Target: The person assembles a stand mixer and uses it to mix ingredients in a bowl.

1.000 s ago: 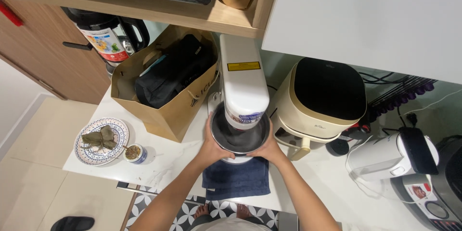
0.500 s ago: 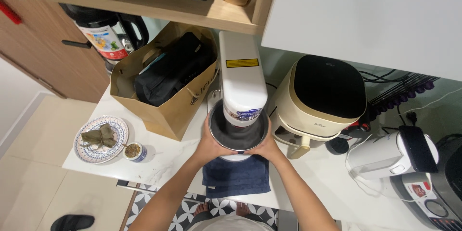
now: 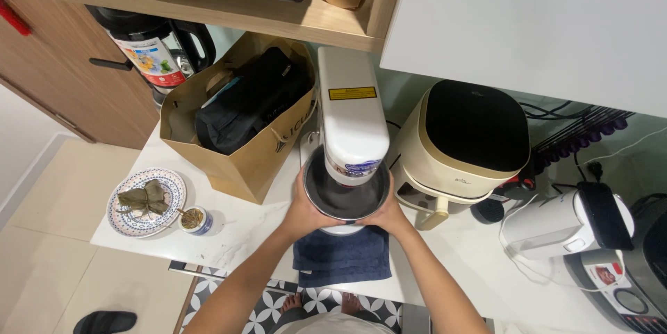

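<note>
I see the metal mixing bowl (image 3: 345, 195) at the frame centre, seated under the head of the white stand mixer (image 3: 351, 115). It looks rigid, smooth and probably slippery, so the rim sides are the best hold. My left hand (image 3: 308, 210) and right hand (image 3: 389, 214) are spread, cupping its two sides. Below lies a folded dark blue towel (image 3: 340, 256) on the counter (image 3: 243, 233).

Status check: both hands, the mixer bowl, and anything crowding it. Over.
Left hand and right hand both grip the metal bowl under the white mixer head. Bowl above blue towel. Paper bag close left, cream appliance close right.
</note>
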